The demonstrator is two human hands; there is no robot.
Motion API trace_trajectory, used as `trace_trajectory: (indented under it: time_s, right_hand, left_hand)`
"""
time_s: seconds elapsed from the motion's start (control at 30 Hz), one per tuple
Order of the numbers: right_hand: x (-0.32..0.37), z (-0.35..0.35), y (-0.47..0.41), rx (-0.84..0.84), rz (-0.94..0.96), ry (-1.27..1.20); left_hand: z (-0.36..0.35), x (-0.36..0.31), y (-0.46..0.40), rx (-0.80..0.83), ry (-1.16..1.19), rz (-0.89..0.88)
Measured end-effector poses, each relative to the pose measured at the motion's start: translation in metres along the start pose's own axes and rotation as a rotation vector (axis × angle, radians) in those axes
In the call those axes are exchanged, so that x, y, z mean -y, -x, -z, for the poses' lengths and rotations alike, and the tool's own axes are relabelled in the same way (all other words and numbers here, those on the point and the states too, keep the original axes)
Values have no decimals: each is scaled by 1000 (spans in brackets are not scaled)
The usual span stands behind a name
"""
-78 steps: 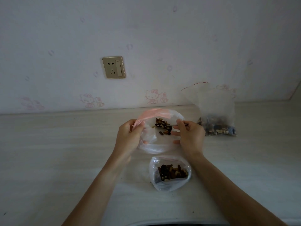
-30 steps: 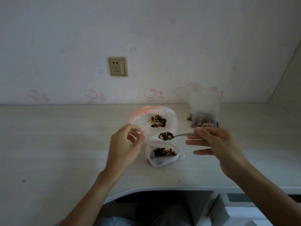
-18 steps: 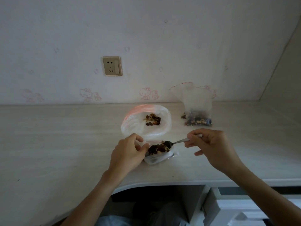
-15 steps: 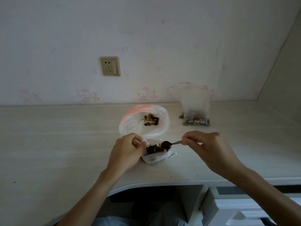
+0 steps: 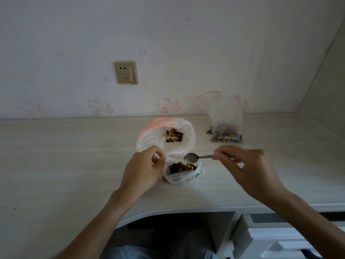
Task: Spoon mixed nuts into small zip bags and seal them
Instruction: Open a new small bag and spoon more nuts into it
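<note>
Clear plastic is what the left hand point(image 5: 144, 170) pinches: the rim of the small zip bag point(image 5: 182, 172), held open near the desk's front edge, with mixed nuts point(image 5: 182, 166) heaped inside. Half a second ago the spoon point(image 5: 194, 157) was tipped into that mouth with its load; now its bowl hovers just above the bag and looks empty, so the scoop has gone in. The right hand point(image 5: 244, 165) grips the spoon's handle between thumb and fingertips, blurred as it lifts away.

Behind the small bag lies the wide pink-rimmed bag point(image 5: 164, 135), open, with only a scatter of nuts point(image 5: 174, 135) left on its floor. Toward the back right of the desk point(image 5: 65, 156) stands another zip bag point(image 5: 225, 120), upright, with nuts in its bottom.

Judging by the heap, the small bag is nearly filled; either one more scoop follows or the seal comes next.
</note>
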State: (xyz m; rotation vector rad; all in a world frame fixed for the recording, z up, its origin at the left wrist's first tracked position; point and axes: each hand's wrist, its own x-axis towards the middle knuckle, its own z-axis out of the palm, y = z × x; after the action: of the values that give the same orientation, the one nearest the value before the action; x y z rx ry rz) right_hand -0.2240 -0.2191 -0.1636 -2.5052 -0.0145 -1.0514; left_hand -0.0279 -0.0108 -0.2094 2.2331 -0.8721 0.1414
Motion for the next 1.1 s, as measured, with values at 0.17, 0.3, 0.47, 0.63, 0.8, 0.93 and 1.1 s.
trace_trajectory:
  time_s: [0.17, 0.3, 0.47, 0.63, 0.8, 0.93, 1.1]
  right_hand:
    - [-18, -20, -12, -122, -569, -564]
    - [-33, -37, -26, -159, -759, -759]
    - [-41, -65, -47, -188, -806, -815]
    - [-44, -97, -64, -202, -802, -752]
    - [-50, -122, -74, -159, -844, -759]
    - [-57, -136, -75, -205, -903, -740]
    - [-69, -140, -75, -307, -935, -709]
  left_hand:
    - [7, 3, -10, -39, 105, -14]
    - [15, 7, -21, -164, 232, -56]
    - [16, 22, -41, -458, 259, -32]
    - [3, 40, -59, -228, 200, 241]
    - [-9, 37, -72, -91, 369, 360]
    - [-14, 28, -78, -55, 610, 317]
    - [-13, 18, -87, -97, 645, 274]
